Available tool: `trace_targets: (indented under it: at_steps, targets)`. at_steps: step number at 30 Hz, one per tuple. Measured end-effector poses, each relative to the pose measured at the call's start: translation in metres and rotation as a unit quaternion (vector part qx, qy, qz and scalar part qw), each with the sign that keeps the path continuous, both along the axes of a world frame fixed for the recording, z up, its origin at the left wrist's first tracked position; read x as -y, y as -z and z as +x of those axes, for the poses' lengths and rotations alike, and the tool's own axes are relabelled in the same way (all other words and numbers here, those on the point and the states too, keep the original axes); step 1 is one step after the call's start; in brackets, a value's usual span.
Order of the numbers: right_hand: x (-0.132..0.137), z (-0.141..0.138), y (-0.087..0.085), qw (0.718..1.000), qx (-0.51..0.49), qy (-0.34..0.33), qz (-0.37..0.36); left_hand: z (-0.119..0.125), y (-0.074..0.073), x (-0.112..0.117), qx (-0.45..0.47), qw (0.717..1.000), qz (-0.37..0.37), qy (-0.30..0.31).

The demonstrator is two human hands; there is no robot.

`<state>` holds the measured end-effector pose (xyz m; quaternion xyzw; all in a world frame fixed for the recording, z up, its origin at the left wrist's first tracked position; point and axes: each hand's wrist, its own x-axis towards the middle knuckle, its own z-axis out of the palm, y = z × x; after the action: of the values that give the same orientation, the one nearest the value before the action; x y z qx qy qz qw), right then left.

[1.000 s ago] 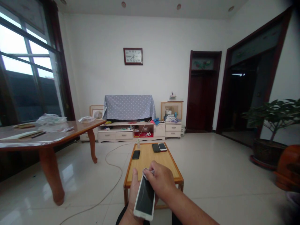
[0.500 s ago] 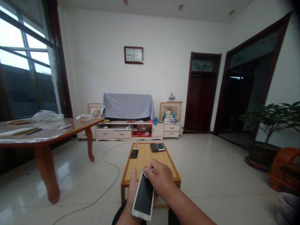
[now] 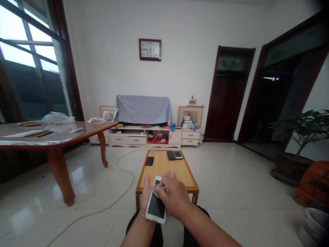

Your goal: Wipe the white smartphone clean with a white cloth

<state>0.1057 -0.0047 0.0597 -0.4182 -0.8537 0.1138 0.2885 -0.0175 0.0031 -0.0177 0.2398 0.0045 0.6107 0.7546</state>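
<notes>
My left hand point(image 3: 145, 199) is under a white smartphone point(image 3: 156, 208), gripping it by the edges with the dark screen facing up. On the upper part of that screen, the bunched fingers of my right hand point(image 3: 176, 195) press a small pale wipe or cloth point(image 3: 155, 189), mostly hidden under them. Beyond both hands is a low wooden table point(image 3: 164, 171). A black phone point(image 3: 149, 161) lies on its left side. Towards its far right edge, a white phone point(image 3: 178, 154) lies beside a dark flat case or phone point(image 3: 171, 155). A small clear bottle point(image 3: 152, 149) stands at the far left corner.
A larger brown table point(image 3: 87, 132) with plastic bags point(image 3: 58, 118) stands to the left. A cable point(image 3: 102, 210) trails over the tiled floor. The white TV cabinet point(image 3: 128, 140) is against the far wall. At right are a potted plant point(image 3: 295, 161) and a bucket point(image 3: 315, 226).
My right hand has slid the wipe from the phone's top end down the screen. The fingertips of my left hand now show beyond it. The camera view has tilted down a little.
</notes>
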Motion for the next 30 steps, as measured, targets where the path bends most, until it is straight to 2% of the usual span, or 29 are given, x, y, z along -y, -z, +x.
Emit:
trace_targets:
  at_steps: [3,7,9,11,14,17,24,28,30]
  targets:
    - [-0.010,-0.001,-0.005,0.999,-0.002,0.037,-0.004,0.003,-0.002,0.001,-0.009,1.000,-0.008,0.001]
    - [0.017,-0.002,0.013,0.998,0.003,-0.062,-0.014,-0.008,-0.003,0.002,-0.003,1.000,-0.025,-0.017]
    - [0.028,-0.002,0.019,0.996,0.008,-0.089,-0.009,-0.010,-0.005,0.004,0.002,0.999,-0.031,-0.019]
    - [0.024,-0.001,0.015,0.998,0.011,-0.068,-0.001,-0.007,-0.009,0.007,0.000,1.000,-0.024,-0.015]
    - [-0.002,0.000,-0.002,1.000,-0.005,0.006,0.007,0.000,-0.016,0.011,-0.008,1.000,-0.008,-0.002]
    - [-0.017,0.004,-0.010,0.999,-0.038,0.039,-0.007,-0.002,-0.018,0.012,-0.011,1.000,-0.002,0.009]
    - [0.024,0.011,0.024,0.994,-0.074,-0.040,-0.076,-0.025,-0.014,0.004,-0.005,0.999,0.037,-0.005]
    - [0.014,0.015,0.030,0.976,-0.164,-0.011,-0.142,-0.025,-0.016,0.002,-0.004,0.997,0.070,-0.005]
    - [0.006,0.016,0.034,0.952,-0.222,-0.042,-0.205,-0.023,-0.017,0.001,-0.003,0.996,0.086,-0.002]
